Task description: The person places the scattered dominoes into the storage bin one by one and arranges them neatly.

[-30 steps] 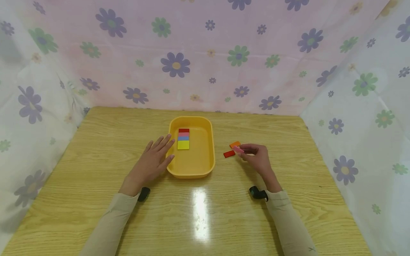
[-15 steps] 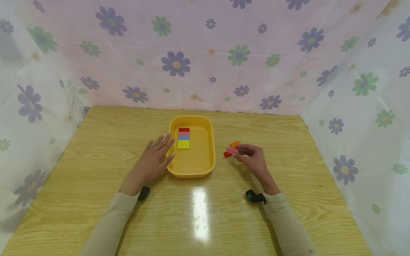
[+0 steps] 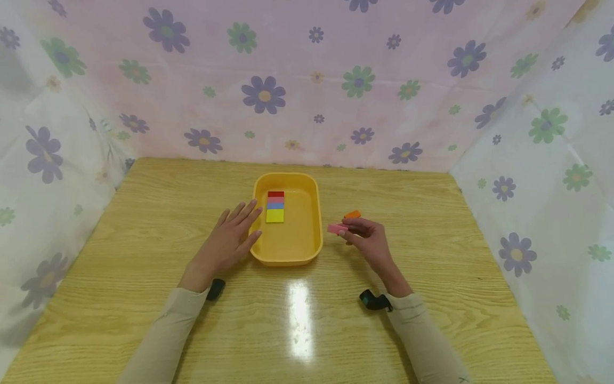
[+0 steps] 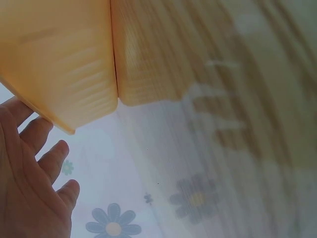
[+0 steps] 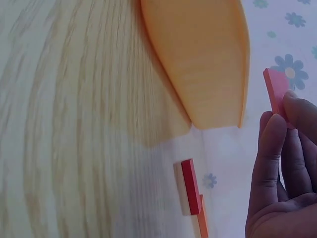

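My right hand (image 3: 368, 242) pinches a pink rectangular block (image 3: 337, 229) between thumb and fingers, just right of a yellow plastic tub (image 3: 288, 262). In the right wrist view the pink block (image 5: 277, 89) is held up off the table. A red block (image 5: 190, 186) and an orange block (image 5: 202, 218) lie on the table below it; the head view shows the orange block (image 3: 352, 214) behind my fingers, the red one mostly hidden. My left hand (image 3: 227, 240) rests with spread, straight fingers at the tub's left rim. Inside the tub, red, pink, blue and yellow (image 3: 275, 215) blocks lie in a column.
The wooden table (image 3: 182, 181) carries the tub near its middle. A flowered curtain (image 3: 307, 106) closes off the back and both sides. Dark wrist cameras (image 3: 375, 301) sit by both cuffs, and a bright glare (image 3: 300, 320) lies in front of the tub.
My right hand has moved left toward the tub with the pink block, passing over the red block. My left hand and the blocks in the tub have stayed put.
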A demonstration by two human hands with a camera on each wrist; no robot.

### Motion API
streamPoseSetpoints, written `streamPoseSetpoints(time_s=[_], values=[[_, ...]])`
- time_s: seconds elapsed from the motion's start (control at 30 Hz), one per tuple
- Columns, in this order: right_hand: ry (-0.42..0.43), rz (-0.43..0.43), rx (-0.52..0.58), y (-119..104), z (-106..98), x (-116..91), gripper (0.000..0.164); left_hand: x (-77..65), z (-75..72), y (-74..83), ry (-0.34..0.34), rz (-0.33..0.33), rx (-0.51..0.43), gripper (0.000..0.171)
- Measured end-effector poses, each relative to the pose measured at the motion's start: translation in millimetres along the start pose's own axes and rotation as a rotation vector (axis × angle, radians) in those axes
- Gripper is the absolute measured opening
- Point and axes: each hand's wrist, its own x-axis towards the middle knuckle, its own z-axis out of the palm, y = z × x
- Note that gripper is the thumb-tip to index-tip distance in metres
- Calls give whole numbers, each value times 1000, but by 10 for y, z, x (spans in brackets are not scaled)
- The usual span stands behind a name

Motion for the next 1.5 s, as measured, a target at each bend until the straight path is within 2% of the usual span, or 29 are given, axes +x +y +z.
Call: streamPoseSetpoints(time_s=[0.2, 0.33, 0.53, 0.8, 1.13, 1.33, 1.5], values=[[0, -1, 49, -97, 128, 5, 34, 0, 2, -4, 13, 7, -7, 61], [5, -23, 48, -141, 233, 19, 34, 3, -10, -5, 0, 2, -10, 62], [31, -61, 119, -175, 428, 67, 34, 3, -26, -10, -22, -8, -11, 63], [67, -52, 156, -290, 755, 164, 34, 1, -31, -7, -18, -10, -3, 64], [125, -96, 176, -407, 1173, 307, 27, 11, -31, 6, -17, -9, 28, 63], [104, -83, 120, -564, 1280, 489, 27, 15, -23, -5, -19, -9, 36, 64], [63, -24, -69, -672, 1278, 681, 24, 11, -15, -10, -16, -4, 29, 64]])
